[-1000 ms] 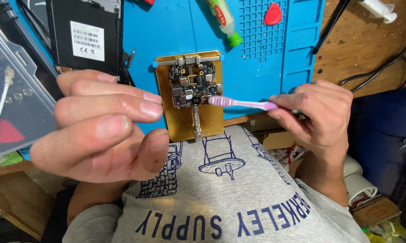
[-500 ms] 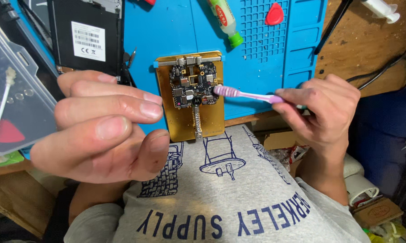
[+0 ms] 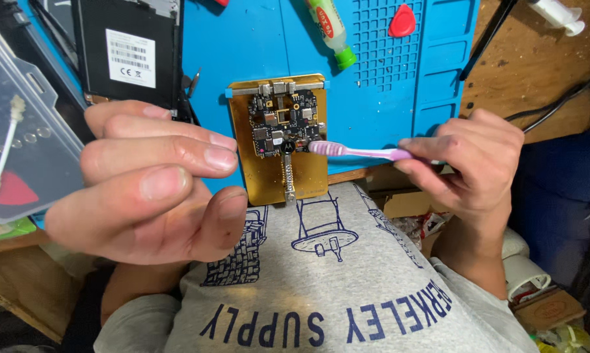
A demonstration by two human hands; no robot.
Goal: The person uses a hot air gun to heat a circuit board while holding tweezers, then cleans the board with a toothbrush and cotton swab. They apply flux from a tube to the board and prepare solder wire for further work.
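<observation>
Circuit board (image 3: 280, 127) is clamped in a gold-coloured holder (image 3: 278, 140), which is set on a blue mat (image 3: 242, 46) at the near edge of the tabletop (image 3: 537, 78). A spring (image 3: 286, 175) runs down the lower half of the holder. A pink toothbrush (image 3: 357, 151) is held in the grip of the right hand (image 3: 468, 163), with the fingers closed around the handle; its head is laid against the right side of the board. The left hand (image 3: 148, 183) is held raised, close to the camera, to the left of the holder, with the fingers curled towards the thumb. Whether anything is held in it cannot be told.

On the mat beyond the holder, a green tube (image 3: 329, 29) and a red pick (image 3: 401, 21) are seen. A black device (image 3: 126, 49) with a white label is placed at the upper left. A clear plastic case (image 3: 20, 137) is located at the far left, with a cotton swab (image 3: 4, 153) lying on it. A syringe (image 3: 556, 14) and black cables (image 3: 563, 98) lie on the bare wood to the right of the mat.
</observation>
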